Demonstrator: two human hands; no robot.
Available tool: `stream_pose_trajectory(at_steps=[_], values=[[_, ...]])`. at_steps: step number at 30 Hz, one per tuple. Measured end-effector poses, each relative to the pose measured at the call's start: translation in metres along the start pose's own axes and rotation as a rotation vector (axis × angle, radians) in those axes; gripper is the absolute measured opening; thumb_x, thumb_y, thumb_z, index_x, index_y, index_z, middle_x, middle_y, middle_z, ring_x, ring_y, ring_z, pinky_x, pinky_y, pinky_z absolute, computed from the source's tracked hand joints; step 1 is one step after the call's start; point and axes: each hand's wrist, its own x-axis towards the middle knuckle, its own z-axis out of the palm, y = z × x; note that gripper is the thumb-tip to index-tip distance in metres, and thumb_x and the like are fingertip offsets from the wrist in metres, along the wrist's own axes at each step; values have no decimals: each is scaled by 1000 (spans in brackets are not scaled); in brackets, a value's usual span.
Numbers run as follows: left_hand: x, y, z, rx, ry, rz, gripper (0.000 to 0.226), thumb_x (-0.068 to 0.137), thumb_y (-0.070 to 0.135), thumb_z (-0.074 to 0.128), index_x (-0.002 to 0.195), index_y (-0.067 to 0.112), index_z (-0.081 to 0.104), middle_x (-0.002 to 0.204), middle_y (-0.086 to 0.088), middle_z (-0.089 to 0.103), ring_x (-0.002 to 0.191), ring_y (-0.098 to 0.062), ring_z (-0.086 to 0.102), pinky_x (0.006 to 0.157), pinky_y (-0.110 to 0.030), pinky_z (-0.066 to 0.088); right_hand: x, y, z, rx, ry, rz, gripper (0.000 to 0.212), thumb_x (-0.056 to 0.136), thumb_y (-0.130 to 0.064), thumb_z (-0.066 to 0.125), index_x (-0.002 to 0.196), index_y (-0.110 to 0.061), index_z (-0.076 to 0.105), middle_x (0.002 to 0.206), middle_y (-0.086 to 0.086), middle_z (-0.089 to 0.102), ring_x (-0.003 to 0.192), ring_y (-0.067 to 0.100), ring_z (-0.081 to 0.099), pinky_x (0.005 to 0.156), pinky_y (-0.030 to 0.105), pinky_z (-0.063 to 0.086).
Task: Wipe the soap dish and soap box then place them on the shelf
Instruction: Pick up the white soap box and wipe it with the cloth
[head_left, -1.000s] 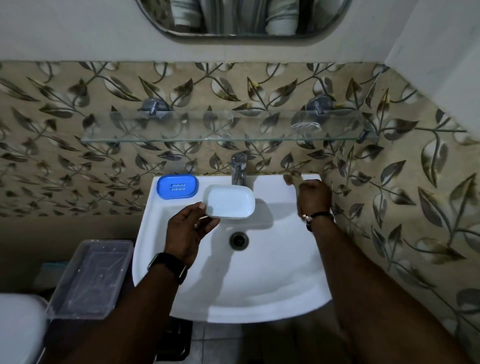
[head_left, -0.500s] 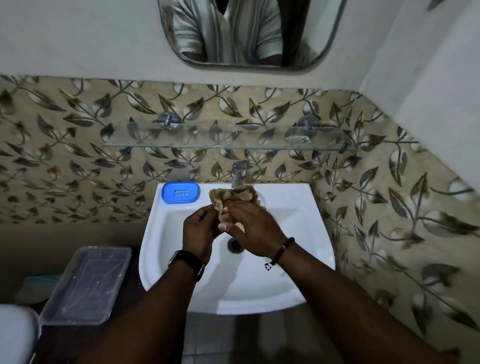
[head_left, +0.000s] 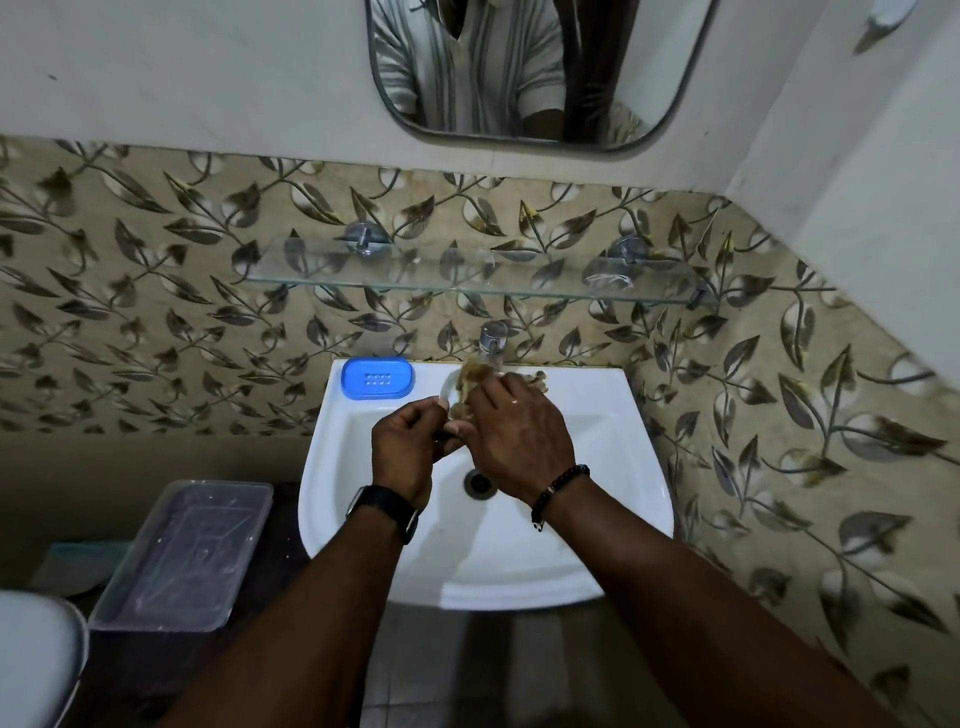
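Over the white sink (head_left: 613, 426), my left hand (head_left: 408, 449) grips a white soap dish (head_left: 447, 392); only its left edge shows. My right hand (head_left: 519, 436) holds a brown cloth (head_left: 472, 376) and presses it against that dish, hiding most of it. A blue soap box (head_left: 377, 379) lies on the sink's back left corner, apart from both hands. The glass shelf (head_left: 467, 278) hangs on the tiled wall above the tap, with nothing on it.
A chrome tap (head_left: 492, 343) stands at the sink's back edge, just behind the cloth. A clear plastic container (head_left: 182, 556) sits left of the sink, a white toilet (head_left: 31, 660) at the bottom left. A mirror (head_left: 535, 67) hangs above the shelf.
My right hand came from the sink's right rear with the cloth and now presses it on the white dish held by my left hand. The camera tilted upward.
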Motion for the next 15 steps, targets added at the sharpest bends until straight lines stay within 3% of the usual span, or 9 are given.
stream_pose_trajectory(at_steps=[2, 4, 8, 12, 15], values=[[0, 1, -8, -21, -20, -26, 18, 96, 7, 62, 84, 7, 76, 76, -13, 73, 66, -22, 67, 65, -31, 59, -1, 1, 3, 202, -90, -123, 24, 95, -32, 57, 108, -13, 65, 117, 6, 63, 110, 29, 54, 86, 43, 49], [2, 4, -17, -9, -68, -37, 18, 97, 8, 60, 88, 7, 76, 82, -15, 74, 73, -25, 70, 67, -32, 59, -1, 9, 1, 308, -206, -202, 31, 97, -33, 56, 120, -14, 65, 129, 5, 61, 121, 28, 52, 96, 41, 46], [10, 10, -18, 1, -76, 1, 12, 93, 10, 64, 94, 1, 73, 83, -17, 74, 76, -30, 72, 73, -35, 60, 9, 14, -4, 38, -229, -237, 57, 94, -63, 44, 130, -21, 57, 140, 3, 54, 127, 25, 48, 101, 42, 42], [20, 14, -8, -55, 20, 35, 19, 95, 9, 63, 99, -8, 69, 79, -21, 67, 72, -32, 68, 74, -39, 60, 27, 4, -9, -58, -102, -121, 48, 94, -58, 47, 117, -17, 60, 124, 12, 59, 109, 34, 52, 86, 45, 47], [21, 17, -4, -92, 20, 28, 13, 94, 7, 64, 89, -2, 72, 70, -18, 67, 68, -32, 69, 78, -43, 62, 31, 3, -11, -136, -82, -80, 44, 97, -51, 45, 116, -14, 59, 123, 14, 59, 100, 34, 54, 80, 44, 47]])
